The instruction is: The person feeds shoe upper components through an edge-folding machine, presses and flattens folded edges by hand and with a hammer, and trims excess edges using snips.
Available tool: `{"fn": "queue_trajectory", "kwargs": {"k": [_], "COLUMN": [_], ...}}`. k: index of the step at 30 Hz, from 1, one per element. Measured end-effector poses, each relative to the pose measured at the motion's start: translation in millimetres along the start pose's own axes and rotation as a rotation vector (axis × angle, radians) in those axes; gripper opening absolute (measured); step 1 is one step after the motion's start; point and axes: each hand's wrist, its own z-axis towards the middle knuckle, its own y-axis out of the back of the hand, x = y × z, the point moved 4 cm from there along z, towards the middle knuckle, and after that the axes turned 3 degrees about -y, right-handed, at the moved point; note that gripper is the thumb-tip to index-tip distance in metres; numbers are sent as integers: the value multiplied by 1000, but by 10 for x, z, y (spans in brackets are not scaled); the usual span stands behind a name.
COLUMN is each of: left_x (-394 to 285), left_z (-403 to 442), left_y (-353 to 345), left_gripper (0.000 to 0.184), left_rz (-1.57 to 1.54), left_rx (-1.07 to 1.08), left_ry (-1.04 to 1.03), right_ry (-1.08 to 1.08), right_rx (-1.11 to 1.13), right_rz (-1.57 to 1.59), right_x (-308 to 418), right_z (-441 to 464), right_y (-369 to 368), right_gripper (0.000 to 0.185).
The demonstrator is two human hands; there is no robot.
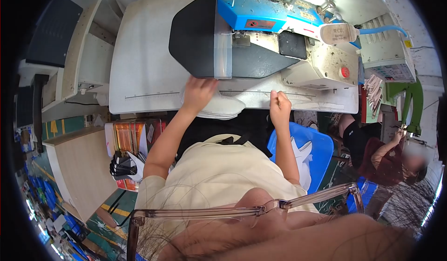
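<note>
My left hand (pixel 200 93) rests near the front edge of the dark plate, over a stack of white cut pieces (pixel 219 107); its fingertips are blurred and what they touch is unclear. My right hand (pixel 280 103) is raised over the table's front edge, right of the stack, with its fingers pressed together; anything between them is too small to make out. A blue sewing machine (pixel 251 9) stands over the dark plate (pixel 193 37). A pale translucent strip (pixel 222 56) runs across the plate below the machine head.
A ruler scale (pixel 153 95) marks the white table (pixel 139 51). Below right is a blue bin (pixel 321 154) with white pieces. Orange packs (pixel 126 137) and black-and-white pieces (pixel 126 167) lie lower left. Another person (pixel 382 151) sits at the far right by a green machine (pixel 412 100).
</note>
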Motion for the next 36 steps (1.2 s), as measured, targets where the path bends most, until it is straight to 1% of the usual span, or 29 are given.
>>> {"fn": "queue_trajectory", "kwargs": {"k": [1, 2, 3, 4, 5, 6, 7, 8, 10, 12, 13, 14, 16, 17, 18, 20, 21, 22, 24, 25, 32, 34, 36], "left_x": [-150, -298, -422, -571, -679, -740, -738, -722, -714, -634, -579, -554, -518, -527, -529, -584, -555, -544, -563, -553, -501, -471, -445], "left_z": [41, 94, 221, 399, 548, 647, 745, 832, 963, 1049, 1082, 1104, 1138, 1123, 1157, 1237, 1207, 1194, 1194, 1183, 1247, 1290, 1317], "left_y": [158, 339, 549, 804, 981, 1057, 1111, 1140, 1112, 1035, 974, 924, 811, 761, 750, 731, 652, 636, 639, 615, 609, 606, 602], "left_gripper": [23, 23, 23, 27, 31, 31, 32, 34, 34, 31, 29, 29, 27, 28, 28, 31, 37, 37, 38, 39, 31, 29, 30], "left_rz": [-164, -330, -337, -412, -485, -486, -550, -613, -630, -533, -523, -525, -451, -461, -463, 8, -83, -86, 3, -1, -12, -21, -23], "left_rx": [-16, -28, -27, -56, -86, -86, -117, -148, -185, -242, -212, -217, -169, -36, -36, 52, 136, 138, 182, 195, 250, 258, 249], "left_ry": [-155, -311, -316, -330, -343, -344, -223, -103, -82, 41, 85, 89, 169, 271, 274, 102, 132, 134, 76, 69, 85, 86, 84], "right_ry": [33, 30, -43, -113, -113, 27, 169, 139, 165, 185, 203, 204, 138, 114, 113, 187, 214, 211, 244, 252, 297, 175, 187], "right_rx": [22, 10, 60, 114, 113, 153, 190, 309, 245, 197, 153, 156, 95, 113, 115, 33, 46, 47, 80, 104, 142, 212, 202], "right_rz": [115, 115, 318, 520, 518, 504, 488, 394, 272, 229, 187, 182, 325, 259, 256, 34, -2, -5, -163, -210, -274, -274, -286], "right_x": [112, 273, 453, 634, 819, 1064, 1294, 1447, 1509, 1683, 1750, 1753, 1710, 1724, 1724, 1738, 1753, 1770, 1831, 1846, 1912, 1958, 1962], "right_z": [-42, -93, -150, -161, -143, -131, -110, -37, 103, 263, 337, 399, 506, 538, 556, 580, 594, 616, 653, 665, 772, 816, 838], "right_y": [43, 108, 162, 193, 211, 217, 254, 265, 154, 105, 79, 0, -113, -129, -154, -175, -185, -181, -187, -199, -248, -253, -272], "right_gripper": [27, 27, 23, 24, 24, 21, 24, 18, 14, 13, 12, 12, 14, 16, 16, 21, 27, 27, 32, 35, 34, 41, 41]}}
